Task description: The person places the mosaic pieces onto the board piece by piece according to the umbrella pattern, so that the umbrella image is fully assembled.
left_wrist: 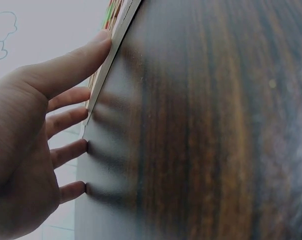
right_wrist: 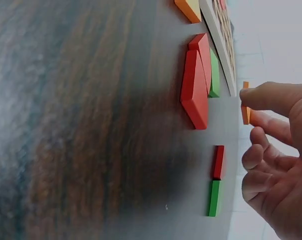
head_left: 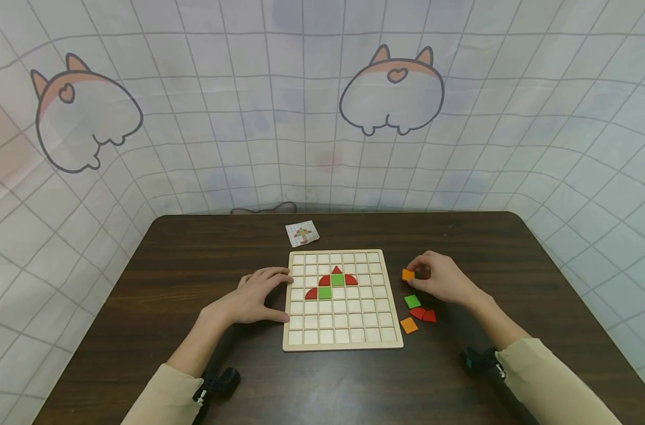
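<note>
A pale wooden grid board (head_left: 356,321) lies on the table. On it sit a red triangle (head_left: 336,270), green squares (head_left: 324,293) and several red rounded pieces (head_left: 351,280). My left hand (head_left: 250,298) is at the board's left edge, thumb and fingers spread along it, the thumb against the rim in the left wrist view. To the right of the board, my right hand (head_left: 443,280) pinches an orange square tile (head_left: 408,275) between thumb and index finger. In the right wrist view this orange tile (right_wrist: 246,116) is raised above the tabletop, other fingers curled below it.
Beside the board's right edge lie a green square (head_left: 412,301), two red pieces (head_left: 429,316) and another orange square (head_left: 409,325). The right wrist view also shows a red piece (right_wrist: 218,162) and a green piece (right_wrist: 214,198) by the right hand. A pattern card (head_left: 303,234) lies behind the board.
</note>
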`<state>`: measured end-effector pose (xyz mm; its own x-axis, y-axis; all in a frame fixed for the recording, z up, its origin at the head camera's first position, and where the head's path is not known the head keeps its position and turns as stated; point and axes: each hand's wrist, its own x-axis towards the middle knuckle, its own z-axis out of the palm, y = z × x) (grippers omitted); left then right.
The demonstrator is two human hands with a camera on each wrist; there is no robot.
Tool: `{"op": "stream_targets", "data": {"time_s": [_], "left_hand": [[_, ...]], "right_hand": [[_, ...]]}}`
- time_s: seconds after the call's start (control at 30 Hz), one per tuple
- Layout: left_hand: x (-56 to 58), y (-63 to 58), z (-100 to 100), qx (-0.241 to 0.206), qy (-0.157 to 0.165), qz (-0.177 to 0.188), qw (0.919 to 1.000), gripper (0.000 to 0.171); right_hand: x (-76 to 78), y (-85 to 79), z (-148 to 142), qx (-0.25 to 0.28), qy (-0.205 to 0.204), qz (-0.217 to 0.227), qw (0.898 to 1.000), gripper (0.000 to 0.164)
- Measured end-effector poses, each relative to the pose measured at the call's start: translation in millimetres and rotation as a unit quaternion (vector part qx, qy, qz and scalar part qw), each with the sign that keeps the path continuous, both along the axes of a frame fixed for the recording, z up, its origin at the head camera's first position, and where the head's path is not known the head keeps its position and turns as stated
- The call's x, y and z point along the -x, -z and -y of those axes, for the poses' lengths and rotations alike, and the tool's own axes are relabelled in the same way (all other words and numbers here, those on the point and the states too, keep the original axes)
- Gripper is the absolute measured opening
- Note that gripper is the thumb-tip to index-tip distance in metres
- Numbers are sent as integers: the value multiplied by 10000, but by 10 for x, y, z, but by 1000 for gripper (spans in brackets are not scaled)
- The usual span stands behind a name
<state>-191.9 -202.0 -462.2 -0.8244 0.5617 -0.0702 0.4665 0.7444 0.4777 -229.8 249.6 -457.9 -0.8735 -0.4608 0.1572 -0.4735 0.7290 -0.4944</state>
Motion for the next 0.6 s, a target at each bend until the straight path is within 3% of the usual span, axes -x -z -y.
{"op": "stream_targets", "data": {"time_s": [0.6], "left_hand": [[6,13,13,25,4,19,10000,78]], "right_hand": [[15,-26,202,226,-93,487,9985,22]]}}
